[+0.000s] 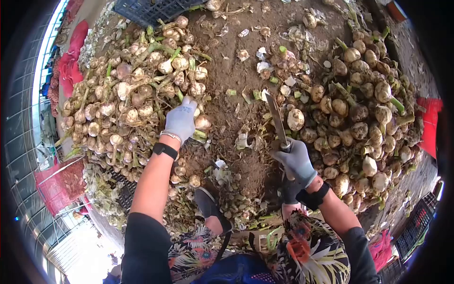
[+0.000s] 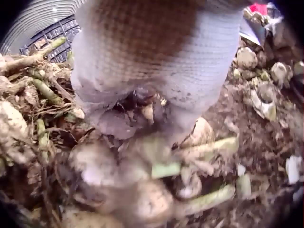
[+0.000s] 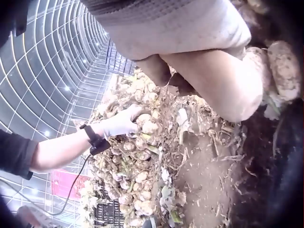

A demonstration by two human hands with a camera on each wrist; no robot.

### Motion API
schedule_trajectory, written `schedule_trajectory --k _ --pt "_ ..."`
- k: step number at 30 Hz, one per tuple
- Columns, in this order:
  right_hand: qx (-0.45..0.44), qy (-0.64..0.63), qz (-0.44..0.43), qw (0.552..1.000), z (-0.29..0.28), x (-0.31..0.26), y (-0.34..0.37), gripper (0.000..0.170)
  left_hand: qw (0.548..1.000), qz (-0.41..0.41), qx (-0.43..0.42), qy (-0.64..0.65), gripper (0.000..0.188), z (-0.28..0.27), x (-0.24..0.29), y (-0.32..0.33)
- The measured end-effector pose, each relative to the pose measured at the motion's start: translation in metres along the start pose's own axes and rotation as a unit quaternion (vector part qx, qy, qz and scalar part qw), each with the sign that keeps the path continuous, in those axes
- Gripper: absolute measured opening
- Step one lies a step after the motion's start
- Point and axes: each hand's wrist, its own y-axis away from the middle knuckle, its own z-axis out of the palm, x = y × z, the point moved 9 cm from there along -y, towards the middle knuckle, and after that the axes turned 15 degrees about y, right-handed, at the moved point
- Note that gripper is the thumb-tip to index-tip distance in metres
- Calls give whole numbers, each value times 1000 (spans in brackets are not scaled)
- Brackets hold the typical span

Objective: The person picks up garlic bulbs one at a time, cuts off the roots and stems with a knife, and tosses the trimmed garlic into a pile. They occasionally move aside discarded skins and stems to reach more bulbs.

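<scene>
On soil [image 1: 221,57], pale garlic [image 1: 133,115] (grubby), right fingers [image 1: 288,160] gripping knife [image 1: 277,118], left fingers [image 1: 189,103], hold unclear.

So I had two hands [image 1: 181,122] [image 1: 298,163], one knife [image 1: 276,118], two garlic heaps [image 1: 125,106] [image 1: 357,113], and bulbs [image 1: 296,119] too many to count.

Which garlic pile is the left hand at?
The left pile: its inner edge is at the left hand, while the right pile lies beside the knife.

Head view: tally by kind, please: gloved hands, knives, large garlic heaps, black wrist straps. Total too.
Gloved hands: 2 (left hand, right hand)
Knife: 1
Large garlic heaps: 2 (left heap, right heap)
Black wrist straps: 2 (left strap, right strap)
Total: 7
</scene>
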Motion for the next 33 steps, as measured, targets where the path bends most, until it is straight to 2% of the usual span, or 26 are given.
schedule_trajectory --k 2,4,6,7,8,9,10,11,12,14,15,17,18,19,20,21,24,25,28,31,32,33 --pt "-9 -67 -22 997 5 -13 -5 20 1000 7 -14 23 42 -1 8 2" --pt "-7 -100 -22 995 7 -28 -5 22 994 -59 -13 96 48 -26 40 16" --pt "-6 -129 -23 991 15 -40 -6 23 970 0 6 242 47 -35 77 38" --pt "-2 -189 -51 981 19 -51 -7 23 935 61 28 349 47 -26 91 45" --pt "1 -248 -79 966 19 -59 -8 23 885 72 19 460 49 -16 107 55" --pt "-41 -230 -60 970 19 -64 -5 22 821 82 8 564 52 -5 122 65" --pt "-39 -229 -60 971 17 -65 -6 22 744 42 -35 666 57 8 140 75" --pt "-43 -214 -57 974 17 -67 -7 21 723 50 3 689 61 12 144 78" --pt "-46 -199 -53 978 18 -70 -5 20 723 50 2 689 61 18 146 82" --pt "-48 -209 -38 976 13 -67 1 20 588 -47 -31 807 61 40 146 88" --pt "-44 -142 -67 987 11 -67 1 22 548 -55 -26 835 62 40 149 89" --pt "-10 36 -104 994 -3 -83 14 21 563 -84 -40 821 57 41 143 92" --pt "-10 37 -105 994 -2 -80 18 21 577 -111 -54 807 51 45 139 94" --pt "61 219 -207 952 -5 -95 29 19 720 31 26 693 61 16 140 90" --pt "129 390 -298 862 -1 -110 43 18 720 31 26 693 61 22 140 95" --pt "116 435 -295 843 6 -114 47 17 654 -8 38 755 57 33 133 106" --pt "108 473 -302 820 10 -125 54 16 630 -53 41 774 46 55 118 120" --pt "104 466 -301 826 10 -123 52 18 552 -87 30 829 44 74 111 120" --pt "122 441 -313 832 9 -120 52 15 603 -43 68 794 41 55 117 126" --pt "115 431 -272 852 4 -106 44 14 583 -34 8 812 43 40 131 125" --pt "131 390 -233 881 -5 -84 29 11 658 2 -6 753 52 13 145 121" --pt "108 418 -180 884 -14 -66 18 12 727 42 -22 685 62 -3 157 118"
